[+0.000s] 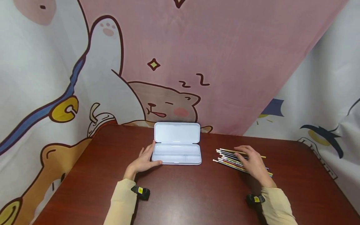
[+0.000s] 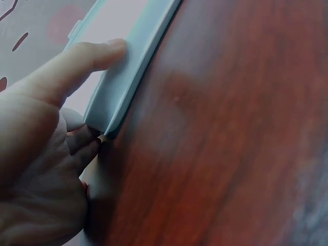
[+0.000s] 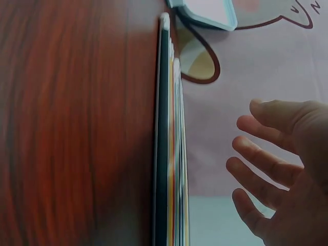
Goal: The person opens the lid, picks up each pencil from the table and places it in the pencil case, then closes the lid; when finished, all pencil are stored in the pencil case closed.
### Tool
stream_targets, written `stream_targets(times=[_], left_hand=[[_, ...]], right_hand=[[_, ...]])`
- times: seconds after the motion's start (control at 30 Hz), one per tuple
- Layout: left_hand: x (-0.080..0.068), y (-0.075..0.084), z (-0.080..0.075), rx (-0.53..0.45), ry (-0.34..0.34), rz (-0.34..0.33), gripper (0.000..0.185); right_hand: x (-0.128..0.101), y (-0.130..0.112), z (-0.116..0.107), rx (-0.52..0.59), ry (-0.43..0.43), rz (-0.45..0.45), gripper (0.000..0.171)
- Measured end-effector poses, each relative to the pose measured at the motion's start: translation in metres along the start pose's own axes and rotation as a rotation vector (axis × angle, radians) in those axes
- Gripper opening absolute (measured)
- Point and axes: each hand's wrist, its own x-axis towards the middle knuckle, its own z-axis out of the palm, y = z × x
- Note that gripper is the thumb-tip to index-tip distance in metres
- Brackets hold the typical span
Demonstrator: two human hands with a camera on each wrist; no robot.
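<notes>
Early stage, by the look of it: the pale blue plastic pencil case lies open w/ its tray holding nothing, lid up toward the back wall, long axis running left-right across the dark red wooden table. The left hand steadies its left end, thumb along the front edge, fingers loosely curved. All the thin coloured pencils lie bundled right of the case, tips toward it (slightly slanted). The right hand hovers over them, fingers spread, gripping nothing.
</notes>
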Motion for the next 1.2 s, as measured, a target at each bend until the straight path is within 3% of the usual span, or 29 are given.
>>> stream_targets(times=[0.7, 1.2], left_hand=[[0.001, -0.001, 0.002, 0.010, 0.004, 0.022, 0.097], [0.002, 0.001, 0.000, 0.010, 0.017, 0.030, 0.097]], right_hand=[[-0.014, 0.037, -0.037, -0.086, -0.090, -0.048, 0.024], [-0.009, 0.055, -0.052, -0.065, -0.149, 0.002, 0.028]])
